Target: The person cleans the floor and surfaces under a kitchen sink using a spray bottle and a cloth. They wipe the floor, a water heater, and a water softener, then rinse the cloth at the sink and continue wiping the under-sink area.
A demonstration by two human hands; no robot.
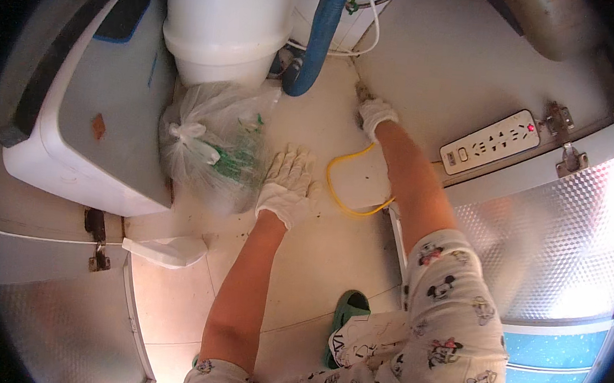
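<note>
My left hand [288,182], in a white glove, lies palm down on the cabinet's tiled floor [312,122], its fingers spread and holding nothing. Just left of it is a knotted clear plastic bag [211,153] with green bits inside. Farther in, my gloved right hand [375,115] is at the base of the right wall, beside a small dark object [363,91]; its fingertips are partly hidden, so I cannot tell whether it grips this. A yellow cord [330,174] loops on the floor below that hand and passes behind my right forearm.
A white cylinder [228,20] and a blue hose [322,38] stand at the back. At left is a white appliance housing [115,103]. A power strip [491,142] is on the right wall. Hinged doors stand open at left [74,319] and right [548,251]. A white plastic piece [169,250] lies near the left door.
</note>
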